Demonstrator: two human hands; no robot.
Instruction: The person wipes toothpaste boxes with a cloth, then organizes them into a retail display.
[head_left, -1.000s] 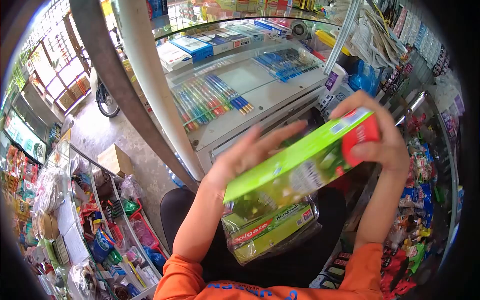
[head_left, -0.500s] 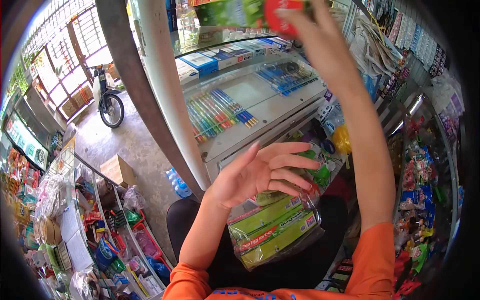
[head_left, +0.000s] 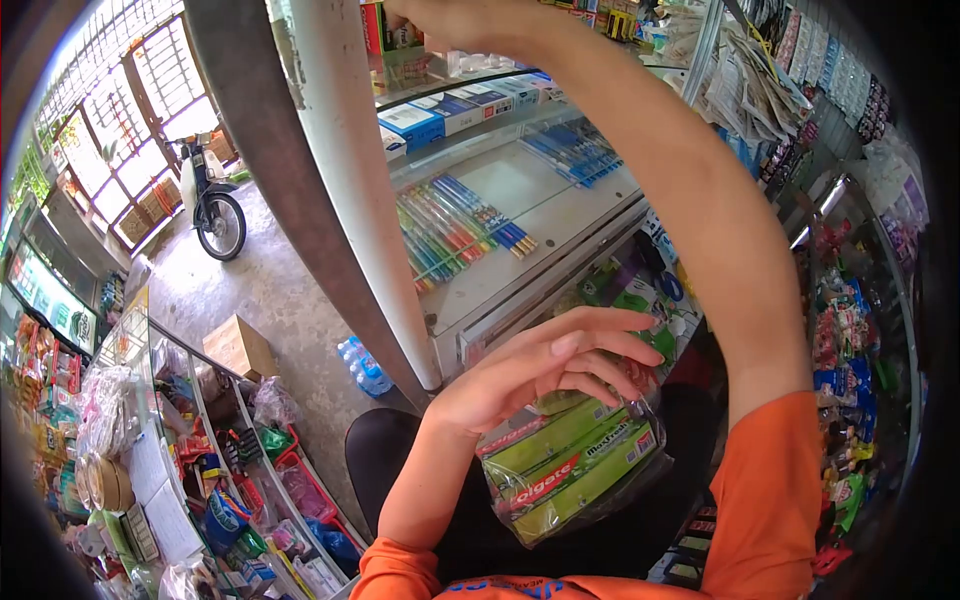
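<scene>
My left hand (head_left: pixel 550 370) hovers palm down, fingers apart and slightly bent, with nothing in it. Just below it, a clear plastic pack of green Colgate toothpaste boxes (head_left: pixel 575 460) lies on my lap. My right arm stretches up across the glass display case (head_left: pixel 560 240) to its upper shelf. There my right hand (head_left: pixel 440 22), partly cut off by the top edge, is closed on a red and green toothpaste box (head_left: pixel 376 32) beside the white post. The fingertips are mostly out of sight.
A white post (head_left: pixel 345 150) stands left of the case. Pens (head_left: pixel 450 230) and blue-white boxes (head_left: pixel 480 105) fill its shelves. Crowded goods shelves (head_left: pixel 845 370) flank me on the right, others on the left. A motorbike (head_left: pixel 210 200), a carton (head_left: pixel 240 347) and bottles (head_left: pixel 363 367) stand on the floor.
My right hand has carried the toothpaste box leftward along the upper shelf to the post. My left hand has turned from palm up to palm down and shifted slightly right in view.
</scene>
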